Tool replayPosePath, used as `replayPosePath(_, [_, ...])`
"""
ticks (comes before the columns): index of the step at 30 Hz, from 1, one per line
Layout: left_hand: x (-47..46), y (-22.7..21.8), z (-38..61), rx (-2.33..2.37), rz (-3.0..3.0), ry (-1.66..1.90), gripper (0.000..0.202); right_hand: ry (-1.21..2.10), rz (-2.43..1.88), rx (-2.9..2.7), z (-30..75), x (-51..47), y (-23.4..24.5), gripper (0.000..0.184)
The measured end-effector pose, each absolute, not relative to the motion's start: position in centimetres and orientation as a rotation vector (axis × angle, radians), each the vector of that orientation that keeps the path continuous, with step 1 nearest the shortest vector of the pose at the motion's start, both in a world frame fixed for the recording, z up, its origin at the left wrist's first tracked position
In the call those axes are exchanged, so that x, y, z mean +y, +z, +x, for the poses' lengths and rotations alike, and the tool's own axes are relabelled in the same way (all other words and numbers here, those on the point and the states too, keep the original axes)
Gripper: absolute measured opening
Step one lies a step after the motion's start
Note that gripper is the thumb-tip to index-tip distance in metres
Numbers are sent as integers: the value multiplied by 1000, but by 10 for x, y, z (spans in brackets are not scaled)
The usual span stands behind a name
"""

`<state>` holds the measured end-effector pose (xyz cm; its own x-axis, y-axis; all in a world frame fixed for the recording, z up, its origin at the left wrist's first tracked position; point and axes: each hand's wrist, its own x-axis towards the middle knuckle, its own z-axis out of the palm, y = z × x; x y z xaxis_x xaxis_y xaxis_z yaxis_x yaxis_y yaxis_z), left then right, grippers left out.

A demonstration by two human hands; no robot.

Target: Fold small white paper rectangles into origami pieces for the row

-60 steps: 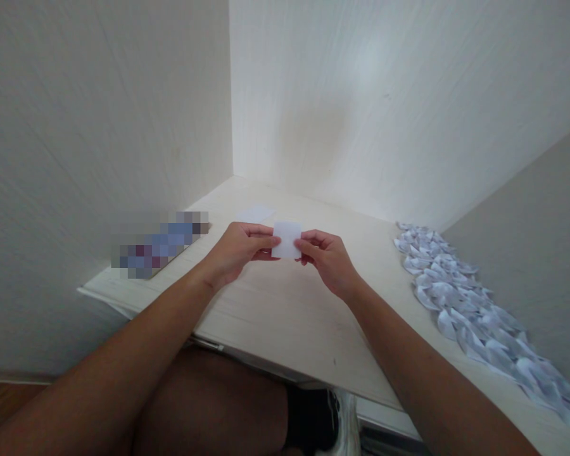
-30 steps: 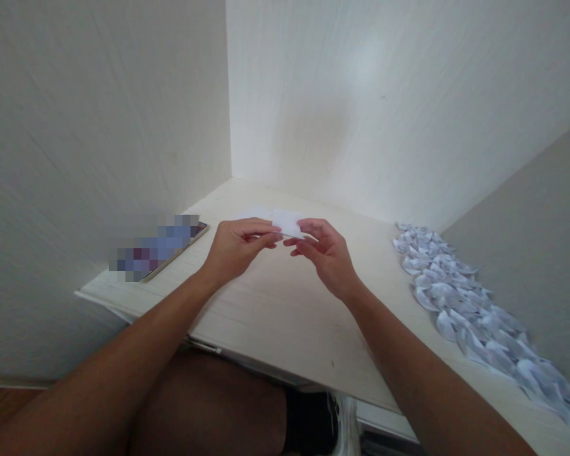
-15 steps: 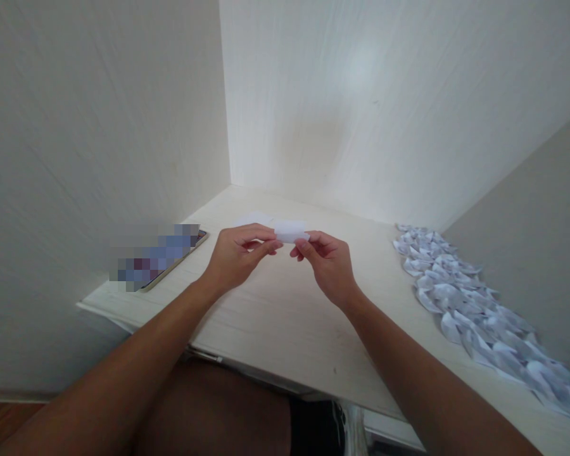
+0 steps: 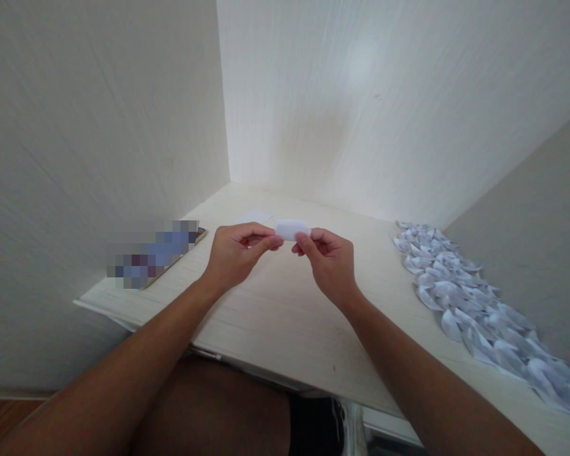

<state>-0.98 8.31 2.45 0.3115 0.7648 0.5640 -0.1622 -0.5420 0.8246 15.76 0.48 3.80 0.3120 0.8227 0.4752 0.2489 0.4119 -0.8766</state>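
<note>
A small white paper piece (image 4: pixel 291 228) is held above the pale wooden desk (image 4: pixel 285 316), folded into a narrow strip. My left hand (image 4: pixel 235 253) pinches its left end between thumb and fingers. My right hand (image 4: pixel 327 263) pinches its right end the same way. Both hands hover a little over the desk's middle, close together. Another flat white paper sheet (image 4: pixel 255 218) lies on the desk just behind my left hand.
A long row of several folded white paper pieces (image 4: pixel 465 304) runs along the desk's right side by the wall. A phone (image 4: pixel 159 256), blurred out, lies at the left edge. Walls close the desk in at left, back and right. My knees show below the front edge.
The paper was a wider upright rectangle two seconds ago; it has since been folded over into a narrow strip, still pinched by both hands in the same spot.
</note>
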Motion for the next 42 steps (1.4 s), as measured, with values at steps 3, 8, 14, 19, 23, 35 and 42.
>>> replayPosePath(3, [81, 25, -7, 495, 1649, 1348, 22, 498, -1121, -1230, 157, 4, 38, 30])
replayPosePath(8, [74, 31, -3, 378, 1478, 1338, 36, 457, -1130, -1252, 156, 2, 39, 31])
replayPosePath(14, [69, 38, -2, 416, 1464, 1313, 37, 483, -1063, -1193, 153, 3, 38, 31])
replayPosePath(19, [68, 40, -3, 404, 1442, 1290, 37, 437, -957, -1173, 150, 3, 37, 26])
replayPosePath(23, [70, 43, -4, 392, 1404, 1251, 36, 388, -954, -1248, 153, 1, 35, 33])
replayPosePath(35, [72, 46, -7, 396, 1387, 1182, 33, 436, -1042, -1233, 153, 0, 42, 21])
replayPosePath(42, [72, 48, -6, 433, 1336, 1182, 33, 433, -1057, -1221, 156, 3, 41, 23])
